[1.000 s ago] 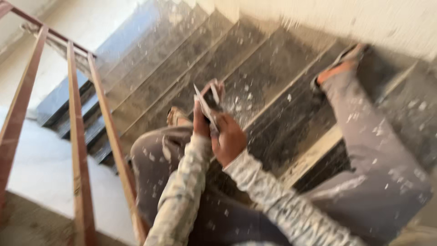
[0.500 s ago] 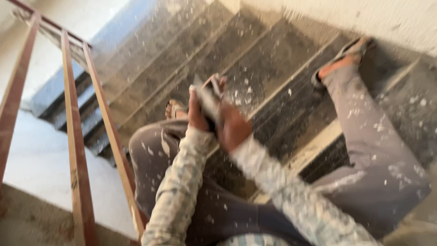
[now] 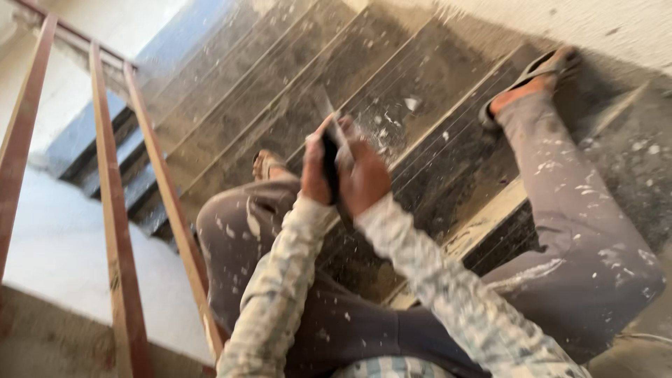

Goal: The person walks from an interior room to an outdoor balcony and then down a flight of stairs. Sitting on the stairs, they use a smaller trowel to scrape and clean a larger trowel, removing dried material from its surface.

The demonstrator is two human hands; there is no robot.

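Both hands meet before the knees, over the steps (image 3: 420, 91). The left hand (image 3: 315, 171) and right hand (image 3: 364, 175) clasp a dark flat tool (image 3: 330, 164) between them, its long axis pointing up and away.

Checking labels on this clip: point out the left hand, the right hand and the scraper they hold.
left hand (image 3: 315, 175), head view, back of the hand
right hand (image 3: 365, 178), head view, back of the hand
scraper (image 3: 330, 164), head view, dark handle between the hands

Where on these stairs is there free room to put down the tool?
Bare treads lie on the steps between the railing and the raised foot. Crowded: around both hands, left hand and right hand, gripping the flat tool above the knees.
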